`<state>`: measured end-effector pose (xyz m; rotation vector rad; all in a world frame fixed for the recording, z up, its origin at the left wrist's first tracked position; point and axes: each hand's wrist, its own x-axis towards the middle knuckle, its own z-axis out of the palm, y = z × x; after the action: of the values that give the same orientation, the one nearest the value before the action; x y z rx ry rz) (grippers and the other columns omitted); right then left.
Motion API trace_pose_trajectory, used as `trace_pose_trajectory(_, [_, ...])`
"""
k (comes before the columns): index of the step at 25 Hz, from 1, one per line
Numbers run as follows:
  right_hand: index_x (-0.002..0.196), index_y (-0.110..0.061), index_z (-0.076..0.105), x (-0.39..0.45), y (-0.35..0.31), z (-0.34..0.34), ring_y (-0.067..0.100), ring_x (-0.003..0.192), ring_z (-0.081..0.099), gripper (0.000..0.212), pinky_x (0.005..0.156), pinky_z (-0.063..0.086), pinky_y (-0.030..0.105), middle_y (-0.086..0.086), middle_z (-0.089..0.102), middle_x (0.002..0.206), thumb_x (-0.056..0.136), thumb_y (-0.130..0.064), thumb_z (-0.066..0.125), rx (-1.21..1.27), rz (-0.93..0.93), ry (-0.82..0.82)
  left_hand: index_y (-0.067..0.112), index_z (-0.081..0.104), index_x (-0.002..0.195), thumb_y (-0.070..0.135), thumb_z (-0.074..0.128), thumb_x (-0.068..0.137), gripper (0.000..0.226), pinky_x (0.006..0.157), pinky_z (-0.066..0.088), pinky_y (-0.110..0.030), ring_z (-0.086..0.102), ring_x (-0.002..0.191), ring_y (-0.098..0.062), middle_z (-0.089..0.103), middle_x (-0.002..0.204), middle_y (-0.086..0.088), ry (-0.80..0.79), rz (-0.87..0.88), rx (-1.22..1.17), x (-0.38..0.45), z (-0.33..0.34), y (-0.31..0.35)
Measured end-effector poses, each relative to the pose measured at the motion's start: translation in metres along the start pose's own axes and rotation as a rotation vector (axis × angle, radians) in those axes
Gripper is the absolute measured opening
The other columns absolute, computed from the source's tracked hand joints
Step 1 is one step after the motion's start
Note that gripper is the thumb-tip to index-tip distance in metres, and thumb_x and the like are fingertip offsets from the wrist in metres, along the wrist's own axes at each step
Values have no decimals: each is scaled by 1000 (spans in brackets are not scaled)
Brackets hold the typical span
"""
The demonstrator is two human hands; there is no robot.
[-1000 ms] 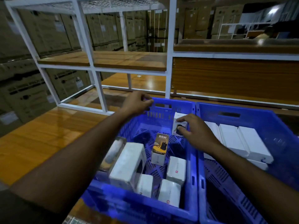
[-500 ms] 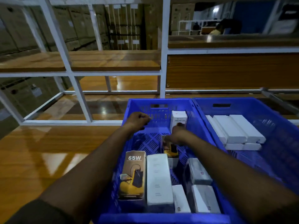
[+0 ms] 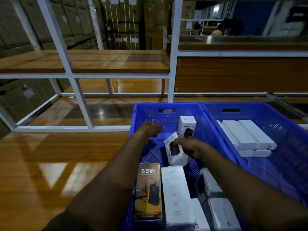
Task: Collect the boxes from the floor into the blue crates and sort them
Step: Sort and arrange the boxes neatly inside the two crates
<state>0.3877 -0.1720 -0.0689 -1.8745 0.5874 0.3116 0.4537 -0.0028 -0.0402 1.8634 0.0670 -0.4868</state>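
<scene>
Two blue crates stand side by side on the wooden floor. My right hand (image 3: 190,147) grips a small white box with a dark picture (image 3: 174,150), tilted, in the middle of the left crate (image 3: 138,112). My left hand (image 3: 150,129) reaches over that crate's far left part with fingers relaxed, holding nothing. A white "Halley" box (image 3: 187,125) stands upright against the far wall. Nearer me lie a brown "65W" box (image 3: 148,190), a long white box (image 3: 176,197) and several white boxes. The right crate (image 3: 215,107) holds stacked white boxes (image 3: 246,137).
A white metal shelf frame (image 3: 78,95) with wooden boards rises just behind the crates. Glossy wooden floor (image 3: 50,164) spreads to the left. Cardboard cartons (image 3: 120,25) are stacked in the background behind the shelving.
My right hand has lifted and tilted the small white box with the dark picture from the crate's middle. My left hand has stayed near the far left wall. The view has shifted slightly.
</scene>
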Motion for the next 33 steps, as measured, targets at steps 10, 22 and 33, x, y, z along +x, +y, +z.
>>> trace_pose_trajectory(10, [117,-12,67,-3,-39,-16,32,84,69,39,65,57,38,14,72,108,91,-41,67,473,33,-330,13,57,127,30,59,100,32,86,56,-50,65,107,-26,66,119,-9,-149,16,-214,-11,-8,4])
trace_pose_trajectory(22, [111,-36,72,-12,-43,-13,31,110,64,60,96,53,53,2,73,115,72,-78,55,457,-251,-280,8,69,100,47,43,102,47,39,53,-22,67,48,-21,69,85,-17,-362,-317,-578,-26,2,11])
trace_pose_trajectory(33, [121,-15,66,-12,-33,-4,37,94,69,62,71,61,47,17,72,107,94,-65,41,331,76,-186,9,64,121,71,41,92,72,55,62,-40,69,89,-44,61,125,-28,-352,-231,-305,-32,-3,8])
